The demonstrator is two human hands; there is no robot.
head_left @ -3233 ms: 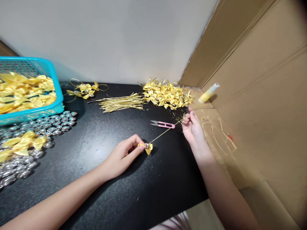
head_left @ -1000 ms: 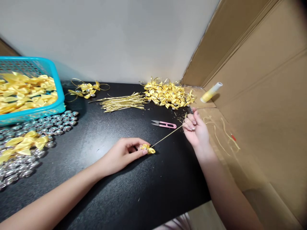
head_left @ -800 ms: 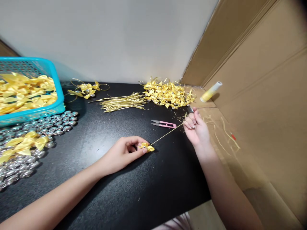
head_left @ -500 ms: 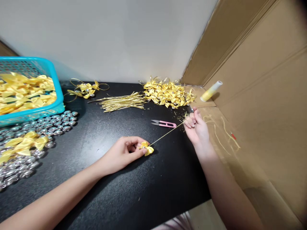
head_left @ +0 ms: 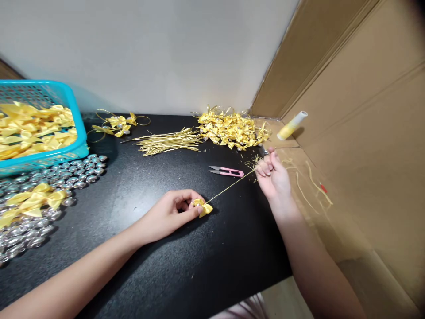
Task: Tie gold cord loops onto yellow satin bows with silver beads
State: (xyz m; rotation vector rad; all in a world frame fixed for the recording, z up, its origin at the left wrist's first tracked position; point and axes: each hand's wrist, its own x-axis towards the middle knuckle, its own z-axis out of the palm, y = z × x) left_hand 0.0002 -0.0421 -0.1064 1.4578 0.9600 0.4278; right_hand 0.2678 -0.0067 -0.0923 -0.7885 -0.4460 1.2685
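Note:
My left hand [head_left: 177, 212] pinches a small yellow ribbon bow [head_left: 206, 209] between thumb and fingertips, low over the black table. A silvery bead shows at the bow's middle, partly covered by the thumb. From the bow a thin gold cord [head_left: 230, 186] runs taut up to the right. Its other end goes into the curled fingers of my right hand [head_left: 271, 177], which is closed on it. A pair of pink thread snips [head_left: 227, 171] lies just behind the cord, blades pointing left.
A turquoise basket [head_left: 78, 119] of yellow bows stands at left, with many silver beads [head_left: 79, 173] and loose bows [head_left: 36, 199] before it. Cut gold cords [head_left: 171, 141] and a heap of beaded bows [head_left: 232, 128] lie behind. A cardboard wall [head_left: 358, 110] and tube [head_left: 292, 126] are at right.
Earlier the bow's bead faced up in plain view; the bow has since turned over in my left fingers. My right hand has shifted slightly right, keeping the cord taut.

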